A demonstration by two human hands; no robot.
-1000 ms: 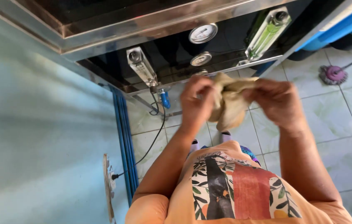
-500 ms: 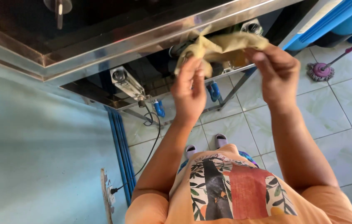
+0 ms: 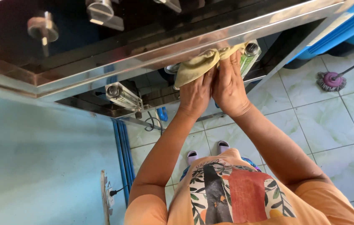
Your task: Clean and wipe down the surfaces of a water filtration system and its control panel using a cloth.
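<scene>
Both hands are pressing one crumpled yellowish-green cleaning cloth (image 3: 198, 66) against the shiny stainless steel edge strip (image 3: 152, 54) of a dark-panelled machine. Left hand (image 3: 196, 93) is lying flat with its fingers stretched upward over the lower part of the cloth, so the fabric is bunching out above and to the left of its fingertips. Right hand (image 3: 229, 85) is sitting just beside it, the two touching along their inner edges, and its fingers are curling over the right end of the cloth where it is meeting the steel strip. Neither hand is making a tight fist; both are spread loosely and pinning the cloth rather than pinching it. How much cloth is tucked under the palms cannot be told.

Just right of the right hand's fingertips, a clear cylindrical flow tube with a dark cap (image 3: 250, 56) is peeking out from behind the cloth. Well to the left of the left hand, a similar clear tube in a metal bracket (image 3: 123, 96) is hanging on the panel. Above the grip, beyond the strip, a round metal knob (image 3: 42, 28) is showing on the glossy black surface. Far to the right of the hands, a purple-headed mop (image 3: 330, 80) is resting on the pale green tiled floor (image 3: 310, 121). Below the forearms, two feet in light slippers (image 3: 207, 152) are standing on the tiles.
</scene>
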